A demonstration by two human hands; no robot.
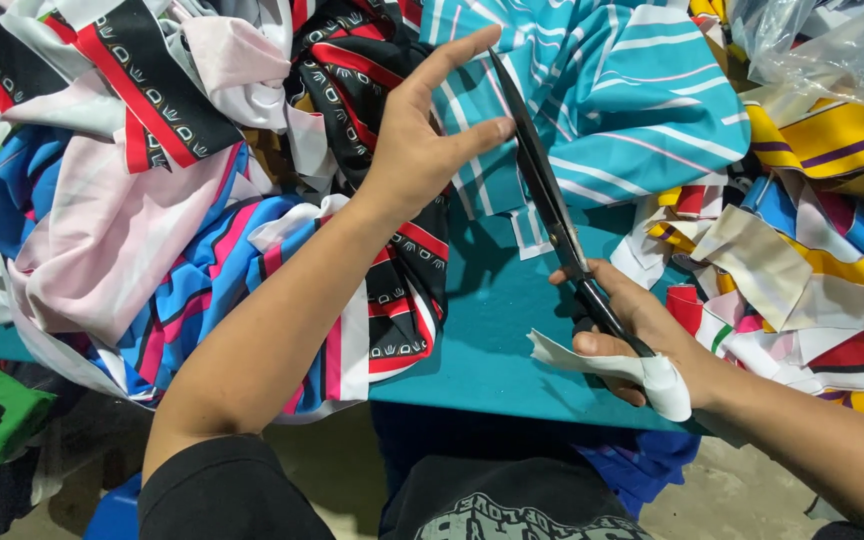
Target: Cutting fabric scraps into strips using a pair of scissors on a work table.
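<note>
Fingers of the left hand (pixel 422 140) lie spread flat on the striped cloth (pixel 612 100) at upper centre; right hand (pixel 642 335) grips the scissors (pixel 552 200), blades nearly shut at the cloth's edge. Cutting seems underway; next calls for holding the cloth taut.

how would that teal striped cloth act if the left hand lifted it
The teal striped cloth would probably go floppy and drape: it already lies in soft folds. It looks thin, so likely light. The left hand pins it flat near the scissors in the right hand, which suggests it shifts easily.
</note>
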